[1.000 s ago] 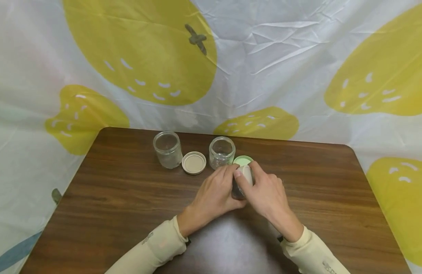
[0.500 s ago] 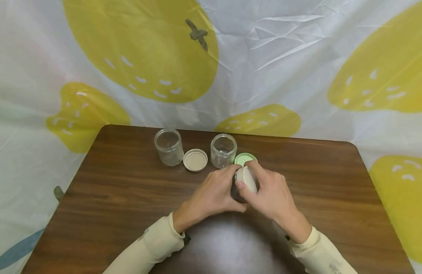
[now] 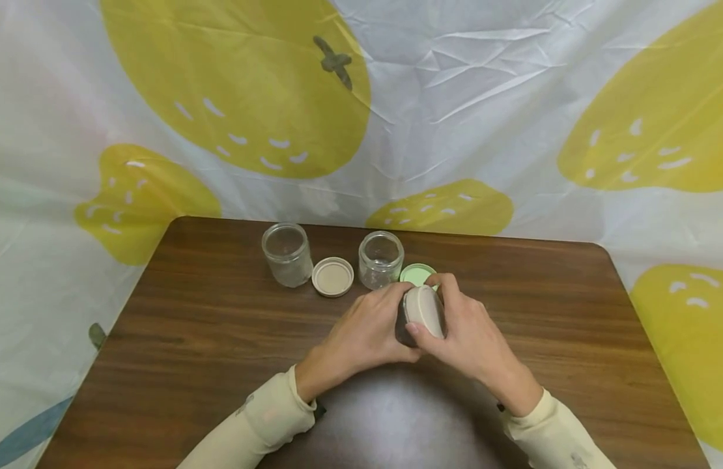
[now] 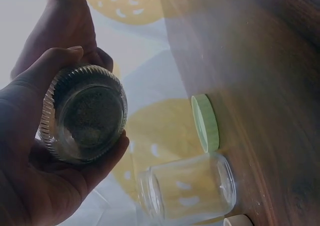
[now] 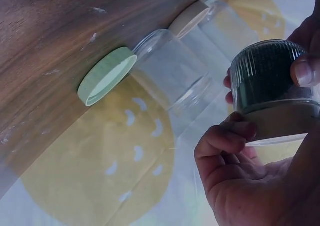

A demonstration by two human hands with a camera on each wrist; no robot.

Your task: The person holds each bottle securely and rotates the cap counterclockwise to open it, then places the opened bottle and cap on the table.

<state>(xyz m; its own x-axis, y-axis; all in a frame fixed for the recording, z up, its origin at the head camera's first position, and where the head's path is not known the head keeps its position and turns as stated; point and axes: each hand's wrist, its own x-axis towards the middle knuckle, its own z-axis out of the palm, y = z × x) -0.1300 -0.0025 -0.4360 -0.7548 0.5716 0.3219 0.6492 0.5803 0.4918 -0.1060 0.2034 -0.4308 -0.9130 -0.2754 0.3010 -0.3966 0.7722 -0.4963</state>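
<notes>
My left hand point(image 3: 364, 326) is wrapped around a ribbed glass jar point(image 4: 90, 117) with dark contents, tilted over the table. On the jar's mouth sits a beige screw lid point(image 3: 425, 311), its top leaning to the right in the head view. Fingers and thumb of my right hand point(image 3: 469, 332) grip this lid by its rim. In the right wrist view the lid meets the jar's rim with the dark contents behind the glass. Just beyond both hands lies a pale green lid point(image 5: 107, 75), partly covered by my right fingers in the head view.
Two clear glass jars, a left one point(image 3: 288, 257) and a right one point(image 3: 381, 264), stand uncapped near the table's back edge. Between them another beige lid point(image 3: 333, 278) lies with its inside up. A fruit-patterned cloth point(image 3: 455, 117) hangs right behind the wooden table point(image 3: 209, 365).
The jar has tilted further, so more of the lid's top faces the head camera. My right hand has shifted slightly right with the lid, and its fingers have changed position on the rim.
</notes>
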